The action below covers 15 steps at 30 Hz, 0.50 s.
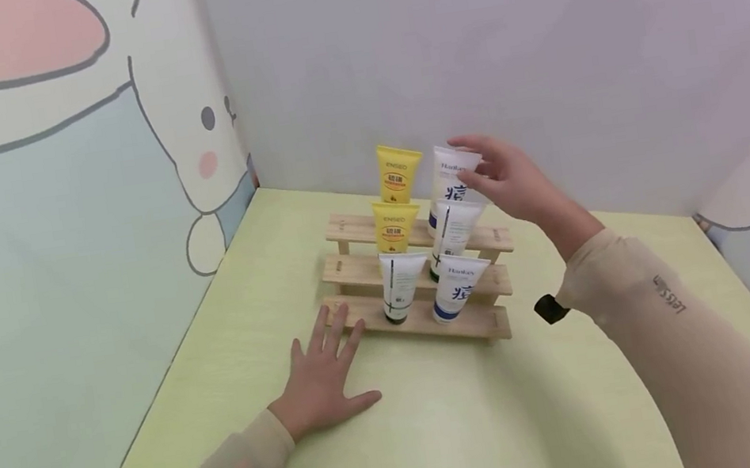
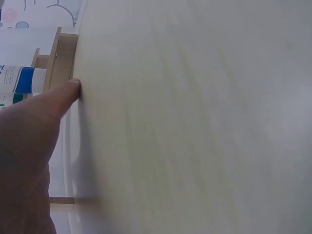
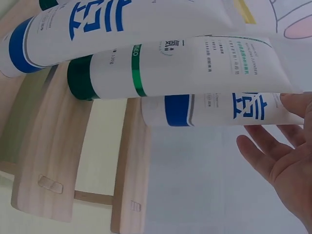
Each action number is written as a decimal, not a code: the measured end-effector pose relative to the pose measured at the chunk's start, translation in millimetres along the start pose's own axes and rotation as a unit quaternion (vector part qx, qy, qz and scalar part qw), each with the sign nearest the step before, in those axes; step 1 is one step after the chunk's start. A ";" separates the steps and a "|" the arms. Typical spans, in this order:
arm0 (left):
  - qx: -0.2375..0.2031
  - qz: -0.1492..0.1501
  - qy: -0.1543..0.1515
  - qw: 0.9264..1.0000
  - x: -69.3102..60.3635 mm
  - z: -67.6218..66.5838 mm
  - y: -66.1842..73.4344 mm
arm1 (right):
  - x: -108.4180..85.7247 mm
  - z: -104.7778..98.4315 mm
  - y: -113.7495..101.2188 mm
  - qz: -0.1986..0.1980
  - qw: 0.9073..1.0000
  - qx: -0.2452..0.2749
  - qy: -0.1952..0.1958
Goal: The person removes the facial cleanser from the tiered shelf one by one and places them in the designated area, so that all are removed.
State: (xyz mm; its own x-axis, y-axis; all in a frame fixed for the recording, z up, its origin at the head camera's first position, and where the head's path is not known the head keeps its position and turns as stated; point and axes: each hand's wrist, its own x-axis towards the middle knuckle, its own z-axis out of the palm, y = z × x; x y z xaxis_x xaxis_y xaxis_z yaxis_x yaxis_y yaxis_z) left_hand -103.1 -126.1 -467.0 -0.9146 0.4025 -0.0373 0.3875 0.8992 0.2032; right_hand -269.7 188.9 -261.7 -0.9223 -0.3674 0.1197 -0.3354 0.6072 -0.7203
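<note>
A three-step wooden rack [image 1: 491,321] holds several upright squeeze tubes. My right hand [image 1: 514,178] is at the top of the white-and-blue tube [image 1: 444,176] on the right of the back step. It pinches the flat end, thumb in front and fingers behind; the right wrist view shows the thumb on that tube [image 3: 224,109]. Below it stand a white-and-green tube [image 1: 455,231] and another white-and-blue tube [image 1: 457,286]. My left hand [image 1: 320,382] lies on the table with fingers spread, its fingertips at the rack's front left corner.
On the rack's left side stand two yellow tubes [image 1: 398,171], one behind the other, and a white tube with a dark cap [image 1: 401,286] in front. The pale green table [image 1: 446,432] meets a plain wall [image 1: 463,38] behind and a cartoon-printed wall [image 1: 93,225] on the left.
</note>
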 end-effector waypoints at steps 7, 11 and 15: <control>-0.004 0.004 0.009 1.000 -0.7 -2.0 2.7 | -2.2 8.1 7.2 0.016 0.998 0.036 0.041; -0.004 0.003 0.010 1.000 -0.8 -2.8 2.9 | -1.1 9.8 10.7 0.007 0.996 0.041 0.080; -0.003 0.004 0.012 1.000 -0.5 -3.0 3.1 | -5.9 -0.4 17.4 -0.008 0.987 0.092 0.130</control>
State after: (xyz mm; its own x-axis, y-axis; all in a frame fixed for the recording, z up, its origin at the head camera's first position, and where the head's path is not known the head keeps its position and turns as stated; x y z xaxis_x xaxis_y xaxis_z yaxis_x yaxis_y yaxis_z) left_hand -101.8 -124.0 -463.4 -0.9138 0.4060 -0.0123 0.3946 0.8947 0.2092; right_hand -270.1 201.9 -274.7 -0.9433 -0.1674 0.2867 -0.3319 0.4563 -0.8256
